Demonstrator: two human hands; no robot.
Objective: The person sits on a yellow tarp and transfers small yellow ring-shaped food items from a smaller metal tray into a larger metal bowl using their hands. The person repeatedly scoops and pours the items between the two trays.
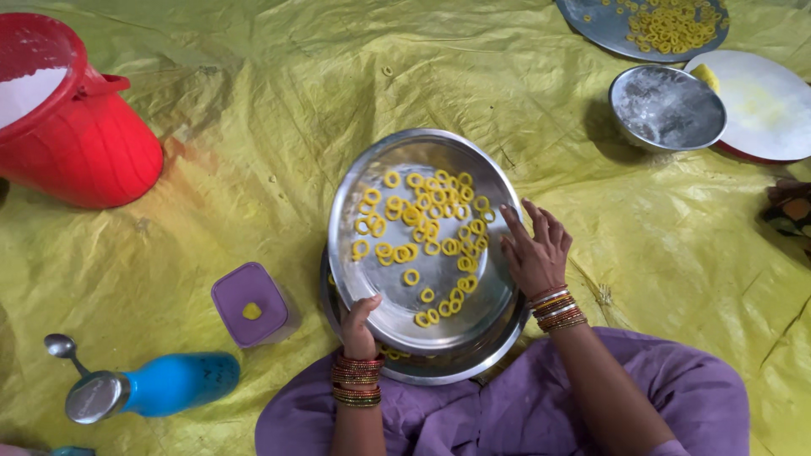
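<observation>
A steel plate scattered with small yellow rings sits tilted on top of a second steel dish, low in the middle of a yellow sheet spread on the floor. The left hand clasps the plate's near rim, thumb over the edge and fingers hidden beneath it. The right hand rests at the plate's right rim, its fingers loosely spread and bent, tips touching the metal just beside the rings; it pinches nothing.

Close by on the left stands a small purple tub with a yellow bit on its lid, just beside the lower dish. Further left lies a blue bottle on its side with a steel cap, and a spoon near it. A red bucket of white powder fills the far left corner (well apart from the plate). Up right sit a steel bowl, a white plate touching it, and another steel plate holding more rings.

Between the plate and those far dishes the sheet lies open and wrinkled; the person's purple-clad knees hem in the near edge.
</observation>
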